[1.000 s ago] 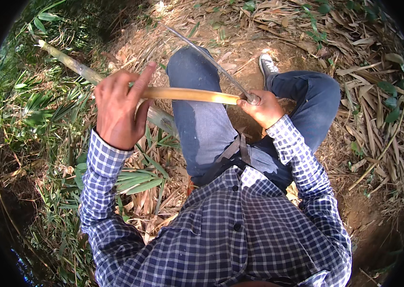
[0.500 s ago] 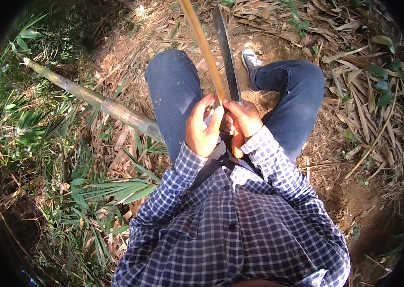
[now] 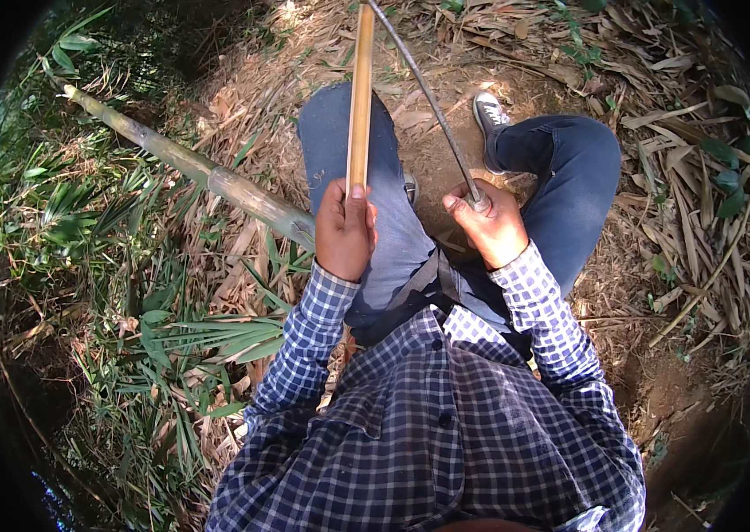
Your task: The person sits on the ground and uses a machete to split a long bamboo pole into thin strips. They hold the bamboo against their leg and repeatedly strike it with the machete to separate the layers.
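Observation:
In my closed left hand (image 3: 346,232) is the lower end of a split bamboo strip (image 3: 360,115). The yellow strip rises almost straight up past my left knee, its pale inner side showing, and its top reaches near the upper edge. My right hand (image 3: 494,227) is wrapped round the handle of a machete (image 3: 429,96); the fist hides that handle. Seen nearly edge-on, the dark blade slants up and left, its far end cut off by the picture's edge. Strip and blade stand apart at the hands and come close together near the top.
A long green-brown bamboo pole (image 3: 162,151) lies slanting on the left, its near end by my left leg (image 3: 392,230). Green leaves (image 3: 224,337) grow at the left. Dry bamboo leaves (image 3: 676,186) cover ground on the right, beyond my bent right leg (image 3: 570,186).
My hands have moved apart, the left one leftward with the strip and the right one rightward with the machete. The strip is now more upright, and the blade has turned from broadside to edge-on.

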`<state>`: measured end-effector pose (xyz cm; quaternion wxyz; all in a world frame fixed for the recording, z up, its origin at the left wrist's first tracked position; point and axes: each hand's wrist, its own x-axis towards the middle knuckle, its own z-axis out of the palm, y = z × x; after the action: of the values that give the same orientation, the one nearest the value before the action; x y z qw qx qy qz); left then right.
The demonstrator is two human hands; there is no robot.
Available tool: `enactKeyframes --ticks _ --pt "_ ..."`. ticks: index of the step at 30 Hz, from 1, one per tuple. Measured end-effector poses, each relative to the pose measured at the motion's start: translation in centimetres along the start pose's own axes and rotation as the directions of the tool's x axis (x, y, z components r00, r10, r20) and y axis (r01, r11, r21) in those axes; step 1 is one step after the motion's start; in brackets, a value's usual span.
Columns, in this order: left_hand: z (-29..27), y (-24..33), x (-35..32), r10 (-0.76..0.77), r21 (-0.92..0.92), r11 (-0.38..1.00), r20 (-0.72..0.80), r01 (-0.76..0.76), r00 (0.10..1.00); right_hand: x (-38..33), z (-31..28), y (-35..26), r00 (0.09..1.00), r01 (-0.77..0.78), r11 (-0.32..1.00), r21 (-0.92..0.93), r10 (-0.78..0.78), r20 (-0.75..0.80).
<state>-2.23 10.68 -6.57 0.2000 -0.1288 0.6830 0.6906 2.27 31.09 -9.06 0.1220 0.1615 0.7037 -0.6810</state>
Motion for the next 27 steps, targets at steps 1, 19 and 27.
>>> enactKeyframes --ticks 1,19,27 --pt "-0.8 -0.2 -0.4 -0.006 0.004 1.000 -0.008 0.006 1.000 0.0 0.1 -0.5 0.999 0.004 0.991 -0.137 0.003 0.053" --pt "-3.8 -0.1 -4.4 -0.200 -0.229 0.953 0.013 0.198 0.980 5.0 -0.1 -3.8 0.929 0.365 0.423 -0.830 -0.217 0.299" --pt "-4.9 -0.3 -5.9 -0.226 -0.212 0.948 0.071 0.237 0.971 7.0 -1.5 -3.0 0.920 0.387 0.378 -0.841 -0.214 0.327"
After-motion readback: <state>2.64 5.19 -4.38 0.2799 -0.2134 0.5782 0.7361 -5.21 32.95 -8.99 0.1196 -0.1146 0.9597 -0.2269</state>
